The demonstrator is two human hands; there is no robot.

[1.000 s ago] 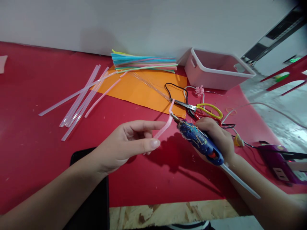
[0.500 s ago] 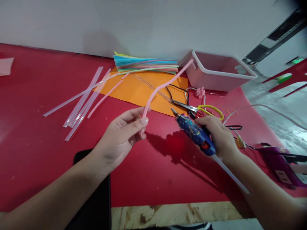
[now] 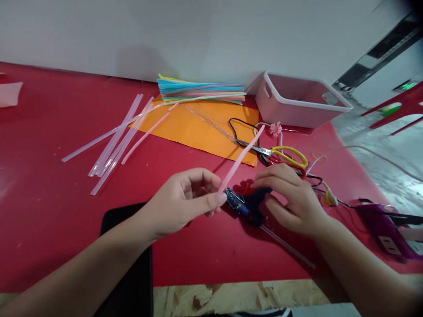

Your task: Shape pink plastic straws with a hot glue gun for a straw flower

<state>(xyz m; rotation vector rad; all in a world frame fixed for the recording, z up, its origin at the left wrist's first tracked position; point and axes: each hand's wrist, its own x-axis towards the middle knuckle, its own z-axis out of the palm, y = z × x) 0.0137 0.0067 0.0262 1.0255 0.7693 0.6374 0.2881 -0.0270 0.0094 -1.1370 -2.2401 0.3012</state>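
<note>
Between the thumb and fingers of my left hand (image 3: 188, 200) is a pink pipe cleaner (image 3: 243, 158), its free part slanting up to the right. A dark blue glue gun (image 3: 239, 203) lies on the red tabletop just right of that hand, its nozzle hidden behind my left fingertips. A clear glue stick (image 3: 287, 245) sticks out of its back. My right hand (image 3: 291, 198) is at the gun's handle, thumb and fingers parted loosely around the handle's end. Beyond it lie yellow-handled scissors (image 3: 289, 154) and a small pink pipe-cleaner flower (image 3: 275, 129).
Several glue sticks (image 3: 115, 136) lie at left. A bundle of coloured pipe cleaners (image 3: 201, 90) rests by an orange sheet (image 3: 198, 130). A pink bin (image 3: 297, 108) stands at back right. Cables run to a purple power strip (image 3: 386, 229). A black flat object (image 3: 128, 264) is under my left forearm.
The glue gun has come down and left onto the table, and my right hand has loosened around its handle. My left hand has moved right and lower with the pink pipe cleaner.
</note>
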